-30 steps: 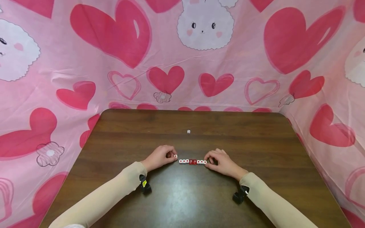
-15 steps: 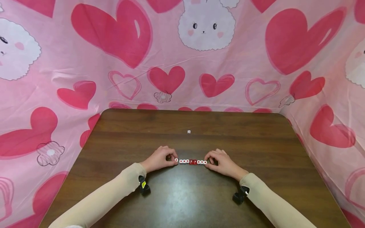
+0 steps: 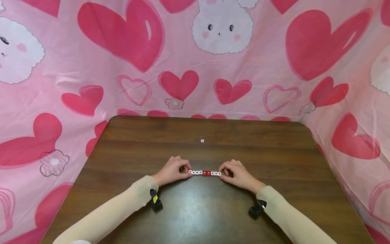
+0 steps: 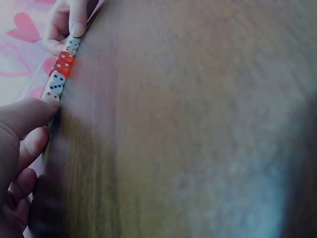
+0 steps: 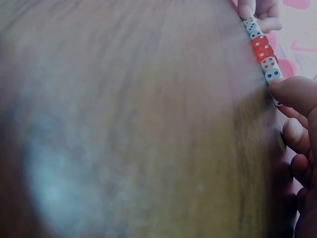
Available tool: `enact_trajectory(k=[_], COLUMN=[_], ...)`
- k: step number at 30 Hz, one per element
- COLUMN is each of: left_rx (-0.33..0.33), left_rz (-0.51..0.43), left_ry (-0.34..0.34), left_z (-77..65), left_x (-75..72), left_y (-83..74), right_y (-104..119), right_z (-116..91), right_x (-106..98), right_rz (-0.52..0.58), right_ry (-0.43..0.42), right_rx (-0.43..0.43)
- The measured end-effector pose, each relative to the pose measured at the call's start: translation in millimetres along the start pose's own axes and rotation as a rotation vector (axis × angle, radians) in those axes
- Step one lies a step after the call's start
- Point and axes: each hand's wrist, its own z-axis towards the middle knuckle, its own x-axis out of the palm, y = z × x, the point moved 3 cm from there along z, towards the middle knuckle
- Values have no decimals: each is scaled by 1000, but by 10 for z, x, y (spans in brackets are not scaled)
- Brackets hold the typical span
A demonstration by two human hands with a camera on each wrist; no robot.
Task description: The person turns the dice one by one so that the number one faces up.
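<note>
A straight row of small dice lies across the middle of the table, white ones on both sides of two red dice [image 3: 206, 173]. My left hand [image 3: 172, 171] pinches the white die [image 3: 190, 172] at the row's left end between thumb and finger, right up against its neighbour. At the opposite end, my right hand [image 3: 239, 174] pinches the last white die [image 3: 219, 174]. In the left wrist view the thumb [image 4: 34, 115] covers part of the end die. The right wrist view shows blue and red pips on the white dice [image 5: 269, 63] near the right thumb [image 5: 295, 92].
One more white die [image 3: 202, 141] stands alone farther back on the brown wooden table [image 3: 146, 139]. Pink cloth [image 3: 182, 40] with hearts surrounds the table at the back and sides. A small black wrist device [image 3: 156, 204] hangs at each cuff.
My left hand has lowered its white die toward me and slid it right, closing the gap to the row. My right hand has stayed at the right end.
</note>
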Motion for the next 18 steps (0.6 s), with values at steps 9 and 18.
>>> enact_trajectory(k=[9,18], left_rx=[49,44], left_rz=[20,14], left_ry=[-55,-73], left_z=[-14,-25], left_x=[37,51], left_y=[-12,1], right_y=[-7,17], right_z=[-11,8], right_x=[-2,-18], right_rz=[-11,-22], right_ry=[-5,17], right_rx=[-10,-6])
